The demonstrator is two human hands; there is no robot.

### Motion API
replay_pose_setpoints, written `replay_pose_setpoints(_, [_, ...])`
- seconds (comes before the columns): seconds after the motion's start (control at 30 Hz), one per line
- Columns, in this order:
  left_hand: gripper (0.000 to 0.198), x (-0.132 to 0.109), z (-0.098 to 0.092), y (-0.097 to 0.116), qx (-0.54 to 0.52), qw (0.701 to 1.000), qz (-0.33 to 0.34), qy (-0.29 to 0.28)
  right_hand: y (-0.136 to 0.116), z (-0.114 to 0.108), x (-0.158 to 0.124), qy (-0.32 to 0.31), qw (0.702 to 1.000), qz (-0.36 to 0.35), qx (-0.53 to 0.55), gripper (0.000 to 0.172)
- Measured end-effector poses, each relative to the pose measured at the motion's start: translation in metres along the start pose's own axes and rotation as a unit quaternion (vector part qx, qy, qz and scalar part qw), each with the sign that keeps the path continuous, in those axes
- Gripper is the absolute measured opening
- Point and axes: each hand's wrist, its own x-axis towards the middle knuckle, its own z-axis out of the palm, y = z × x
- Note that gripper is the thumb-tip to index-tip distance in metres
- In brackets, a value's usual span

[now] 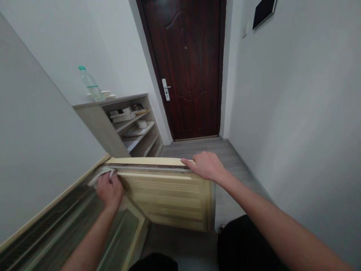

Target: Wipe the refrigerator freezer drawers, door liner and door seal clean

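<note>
Cream louvered cabinet door (166, 199) looks stiff and light, best held by its top edge, where the right hand (207, 166) lies flat; the left hand (109, 190) clenches a white cloth (101, 175).

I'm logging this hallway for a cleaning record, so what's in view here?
Entry door: one, dark reddish-brown, at the far end of the hallway.
Door handle: one, silver, on the entry door.
Shelf unit: one, grey-beige, along the left wall.
Plastic bottle: one, clear with green cap, on the shelf unit's top.
Bowl: one, white, on a shelf.
Wall panel: one, black, high on the right wall.
Louvred wooden cabinet door: one, pale yellow, in the foreground.
Cloth: one, white, in the left hand.
Left hand: one, gripping the cloth against the cabinet door.
Right hand: one, resting on the cabinet door's top edge.
</note>
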Motion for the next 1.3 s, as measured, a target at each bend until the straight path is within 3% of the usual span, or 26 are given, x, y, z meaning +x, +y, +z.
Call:
replay_pose_setpoints(0.1, [0.044, -0.011, -0.012, 0.016, -0.013, 0.994, 0.106, -0.022, -0.002, -0.001, -0.004, -0.002, 1.000, 0.007, 0.000, 0.100])
replay_pose_setpoints(0.2, [0.039, -0.043, -0.020, 0.048, -0.037, 0.974, 0.219, -0.043, -0.002, -0.002, -0.004, -0.004, 1.000, 0.013, 0.002, 0.104])
replay_pose_setpoints(0.27, [0.033, -0.074, -0.021, 0.082, -0.065, 0.956, 0.283, -0.044, -0.003, -0.002, -0.002, -0.006, 1.000, 0.013, 0.008, 0.107])
replay_pose_setpoints(0.43, [0.023, -0.154, -0.021, 0.195, -0.170, 0.892, 0.412, -0.076, -0.004, -0.004, -0.001, -0.011, 1.000, 0.020, 0.004, 0.100])
replay_pose_setpoints(0.5, [0.020, -0.171, -0.020, 0.223, -0.199, 0.875, 0.435, -0.082, -0.003, -0.004, -0.002, -0.011, 1.000, 0.020, 0.001, 0.096])
replay_pose_setpoints(0.53, [0.019, -0.174, -0.020, 0.227, -0.209, 0.871, 0.437, -0.080, -0.002, -0.004, -0.002, -0.012, 1.000, 0.020, 0.002, 0.095])
replay_pose_setpoints(0.6, [0.022, -0.167, -0.018, 0.212, -0.218, 0.877, 0.423, -0.070, -0.002, -0.004, -0.002, -0.015, 1.000, 0.022, 0.002, 0.096])
replay_pose_setpoints(0.67, [0.026, -0.148, -0.014, 0.170, -0.213, 0.908, 0.356, -0.053, -0.002, -0.003, -0.003, -0.016, 1.000, 0.025, 0.000, 0.099])
replay_pose_setpoints(0.7, [0.028, -0.135, -0.011, 0.143, -0.201, 0.934, 0.293, -0.043, -0.003, -0.003, -0.003, -0.015, 1.000, 0.024, -0.002, 0.100])
replay_pose_setpoints(0.73, [0.029, -0.121, -0.008, 0.115, -0.194, 0.966, 0.169, -0.037, -0.004, -0.003, -0.003, -0.013, 1.000, 0.021, -0.004, 0.100])
replay_pose_setpoints(0.77, [0.034, -0.107, -0.004, 0.088, -0.179, 0.979, 0.093, -0.025, -0.005, -0.002, -0.003, -0.013, 1.000, 0.019, -0.006, 0.100])
replay_pose_setpoints(0.87, [0.044, -0.072, 0.008, 0.030, -0.144, 0.988, -0.053, 0.000, -0.007, -0.002, -0.005, -0.007, 1.000, 0.020, -0.012, 0.099])
replay_pose_setpoints(0.93, [0.043, -0.063, 0.017, 0.016, -0.126, 0.984, -0.126, 0.019, -0.008, -0.001, -0.007, 0.003, 1.000, 0.021, -0.016, 0.098])
replay_pose_setpoints(1.0, [0.039, -0.067, 0.024, 0.020, -0.120, 0.979, -0.164, 0.026, -0.008, 0.000, -0.009, 0.017, 1.000, 0.018, -0.017, 0.096])
replay_pose_setpoints(1.1, [0.041, -0.096, 0.027, 0.048, -0.137, 0.977, -0.164, 0.019, -0.008, 0.001, -0.011, 0.027, 0.999, 0.009, -0.023, 0.095])
replay_pose_setpoints(1.3, [0.051, -0.200, 0.014, 0.135, -0.228, 0.970, -0.068, -0.049, -0.008, -0.002, -0.011, 0.033, 0.999, 0.008, -0.037, 0.091])
